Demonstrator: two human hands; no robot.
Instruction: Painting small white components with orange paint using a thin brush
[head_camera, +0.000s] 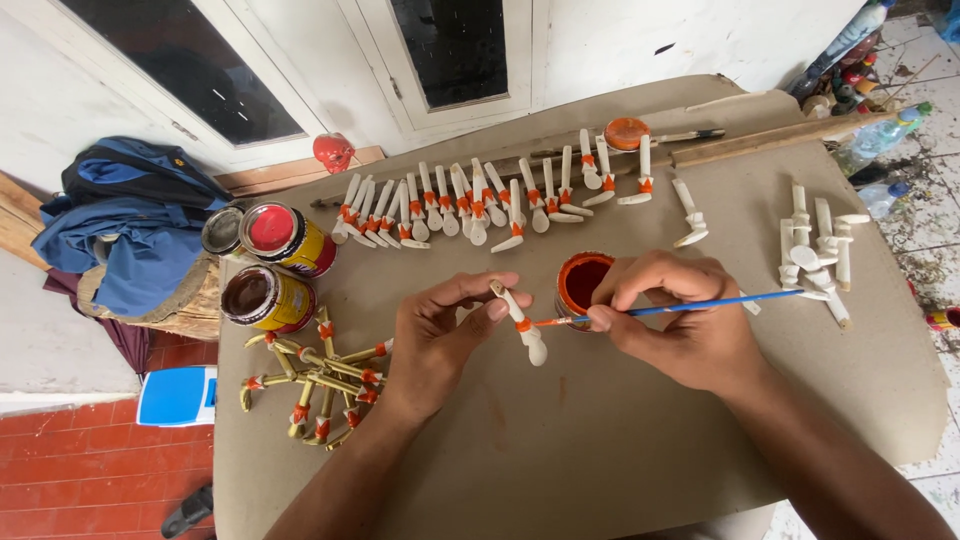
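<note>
Nearest, on a brown cardboard sheet (600, 440): left hand (435, 340) pinched shut around a small white wooden pipe (520, 322) with an orange band, held up off the sheet between thumb and fingertips. Right hand (680, 320) just beside it, closed in a pen grip on a blue-handled paintbrush (690, 306), orange-tipped bristles touching the pipe's band. Between both hands, slightly behind, an open pot of orange paint (583, 282). Left of the left hand, a loose pile of yellow-painted pipes (320, 385) with orange bands; behind that, two paint tins (275, 270), one with a red lid. Farther back, a long row of white pipes with orange bands (480, 200); to the right, a heap of unpainted white pipes (815, 255). Farthest left, off the sheet, a blue backpack (140, 215).
</note>
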